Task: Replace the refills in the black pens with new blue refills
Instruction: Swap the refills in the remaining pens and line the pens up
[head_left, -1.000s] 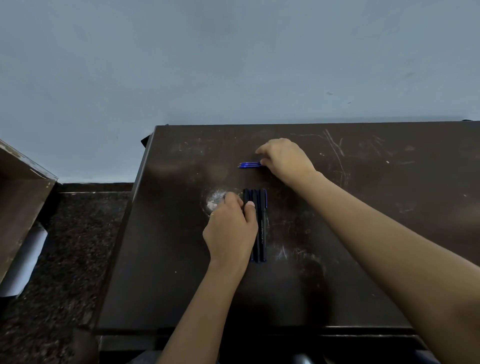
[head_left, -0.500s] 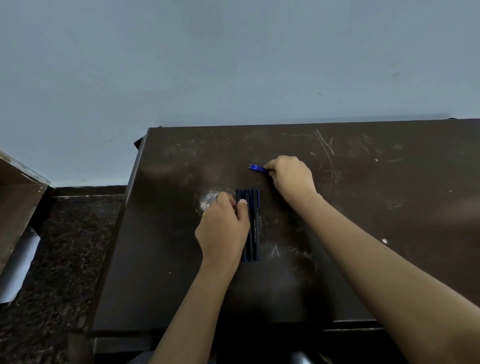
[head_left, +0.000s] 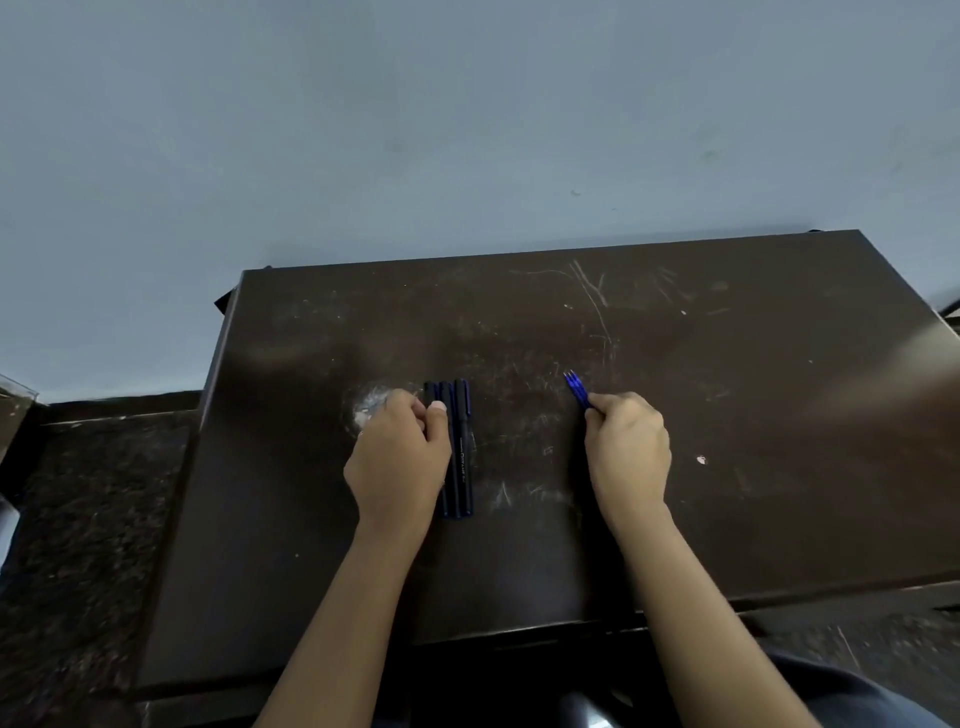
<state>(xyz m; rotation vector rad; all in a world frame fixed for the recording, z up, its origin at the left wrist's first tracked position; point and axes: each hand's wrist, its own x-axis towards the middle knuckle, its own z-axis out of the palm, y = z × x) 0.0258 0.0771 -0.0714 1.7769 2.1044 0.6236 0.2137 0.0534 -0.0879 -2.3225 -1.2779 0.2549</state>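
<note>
Start at the left: your left hand (head_left: 395, 462) has hardly moved in the last second. It is still on the black pens (head_left: 462, 457), fingers curled over the left side of the row and the thumb tip pressed on top. The pens lie side by side on the dark table (head_left: 753, 389), running near to far. Their right-hand one is in plain view; how many the hand hides I cannot tell.

The change is further right. A second ago your right hand (head_left: 628, 452) was at the far side of the pens with the blue refills (head_left: 577, 389) pointing left. Now it has pulled back toward you and out to the right. It grips the refills in a closed fist, with only their far ends showing, angled far and left. Most of their length is hidden in the hand.

So both sets of parts are in hand and level with each other, with a bare strip of table between them. No pen looks opened yet, so I judge that swapping has not begun. Uncapping a pen and pulling out its old refill seems the likely first step.
</note>
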